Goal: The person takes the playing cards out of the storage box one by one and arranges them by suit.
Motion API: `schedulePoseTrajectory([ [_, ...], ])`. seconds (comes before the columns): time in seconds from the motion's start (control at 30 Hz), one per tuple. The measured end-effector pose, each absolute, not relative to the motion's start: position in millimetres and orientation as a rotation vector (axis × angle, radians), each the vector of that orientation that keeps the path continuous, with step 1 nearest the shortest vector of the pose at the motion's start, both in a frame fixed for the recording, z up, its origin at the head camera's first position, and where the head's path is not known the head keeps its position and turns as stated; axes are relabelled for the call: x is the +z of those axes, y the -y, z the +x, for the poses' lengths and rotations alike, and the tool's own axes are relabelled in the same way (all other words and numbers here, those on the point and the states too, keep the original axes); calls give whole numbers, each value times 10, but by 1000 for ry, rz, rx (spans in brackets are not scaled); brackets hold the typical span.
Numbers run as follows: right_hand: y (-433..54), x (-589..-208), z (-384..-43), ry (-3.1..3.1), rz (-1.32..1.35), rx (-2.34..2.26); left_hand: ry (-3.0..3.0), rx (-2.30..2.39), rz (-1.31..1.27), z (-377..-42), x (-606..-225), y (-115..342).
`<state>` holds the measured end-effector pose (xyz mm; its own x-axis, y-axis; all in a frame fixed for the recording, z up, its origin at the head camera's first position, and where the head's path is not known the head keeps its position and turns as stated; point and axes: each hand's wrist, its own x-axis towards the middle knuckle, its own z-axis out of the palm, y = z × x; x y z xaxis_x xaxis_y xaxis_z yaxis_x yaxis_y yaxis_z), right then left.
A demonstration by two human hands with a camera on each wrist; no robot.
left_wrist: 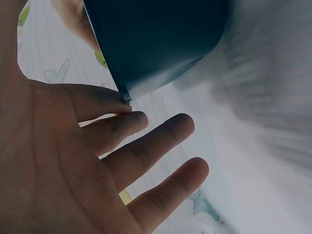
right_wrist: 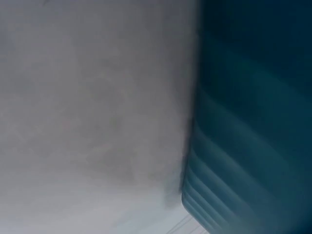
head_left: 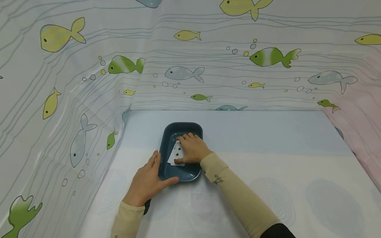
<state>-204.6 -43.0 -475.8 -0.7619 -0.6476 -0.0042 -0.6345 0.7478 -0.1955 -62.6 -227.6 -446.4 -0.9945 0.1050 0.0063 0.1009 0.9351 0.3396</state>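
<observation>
A dark blue rectangular tray (head_left: 170,133) with rounded corners stands on the table, and a few playing cards (head_left: 175,154) lie fanned inside it. Spades show on the top card. My right hand (head_left: 193,148) reaches over the tray's right rim and grips the cards, thumb at their near edge and fingertips at their far edge; it covers their right part. Beside the tray's near left corner is my left hand (head_left: 147,181), its fingers extended along the rim and thumb by the near edge. The left wrist view shows those fingers (left_wrist: 146,153) spread next to the tray wall (left_wrist: 161,39).
A pale cloth (head_left: 262,132) with faint round patterns covers the table. Behind and to the left hangs a white curtain (head_left: 190,89) printed with fish; pink fabric (head_left: 366,109) is at the right. The right wrist view holds mostly the tray's ribbed outer wall (right_wrist: 253,122).
</observation>
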Motion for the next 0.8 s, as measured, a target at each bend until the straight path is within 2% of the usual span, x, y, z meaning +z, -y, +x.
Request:
schedulePoseTrajectory([
  [0.8,443,-4807,-2015,-2906,-1136,-37,-3082,564,173,-617,-4444,2264],
])
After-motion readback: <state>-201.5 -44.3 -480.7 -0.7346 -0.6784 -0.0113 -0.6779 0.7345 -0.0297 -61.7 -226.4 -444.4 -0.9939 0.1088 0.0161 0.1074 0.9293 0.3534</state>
